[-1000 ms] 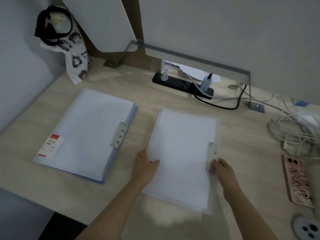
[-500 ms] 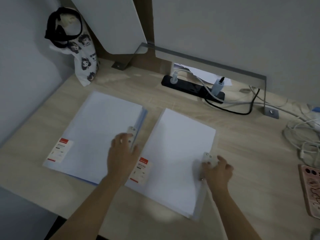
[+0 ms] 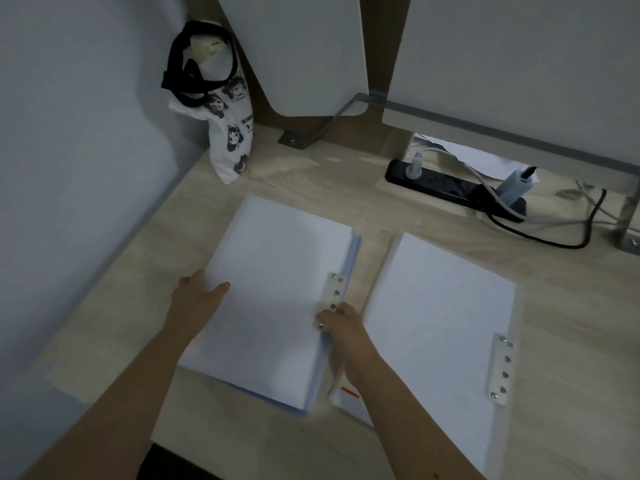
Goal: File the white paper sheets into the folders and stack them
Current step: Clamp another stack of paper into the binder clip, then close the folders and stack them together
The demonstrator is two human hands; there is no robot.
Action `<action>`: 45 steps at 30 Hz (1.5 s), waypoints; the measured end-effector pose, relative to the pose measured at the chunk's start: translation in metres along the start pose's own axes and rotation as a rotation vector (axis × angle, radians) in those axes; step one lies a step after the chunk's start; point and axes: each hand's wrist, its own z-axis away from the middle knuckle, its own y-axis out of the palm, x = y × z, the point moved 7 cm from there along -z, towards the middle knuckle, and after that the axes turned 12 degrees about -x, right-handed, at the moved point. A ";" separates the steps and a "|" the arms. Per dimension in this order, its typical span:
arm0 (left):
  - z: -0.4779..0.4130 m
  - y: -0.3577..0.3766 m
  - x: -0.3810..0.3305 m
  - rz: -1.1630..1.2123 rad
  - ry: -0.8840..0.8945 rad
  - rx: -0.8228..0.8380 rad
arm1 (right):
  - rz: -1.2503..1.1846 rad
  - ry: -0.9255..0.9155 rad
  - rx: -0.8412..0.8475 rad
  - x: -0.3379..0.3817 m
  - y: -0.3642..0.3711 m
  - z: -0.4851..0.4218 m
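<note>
Closest to the camera, both hands grip the left folder [image 3: 273,299] on the desk [image 3: 571,306] — left hand [image 3: 197,299] pinches its left edge, thumb on top, while the right hand [image 3: 341,329] closes on the metal clip [image 3: 330,299] side. Just beside it lies the right folder [image 3: 440,327], apart, right forearm crossing its near corner. Further back — a printed tote bag [image 3: 228,133] in the corner and a black power strip [image 3: 453,188] with tangled cables.

left hand [image 3: 194,301] | right hand [image 3: 346,327] | 2 bare forearms, no sleeves | dark-painted thumbnail
</note>
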 end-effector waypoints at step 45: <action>-0.007 0.022 -0.026 -0.253 0.169 -0.167 | -0.204 -0.147 -0.575 -0.066 -0.226 -0.012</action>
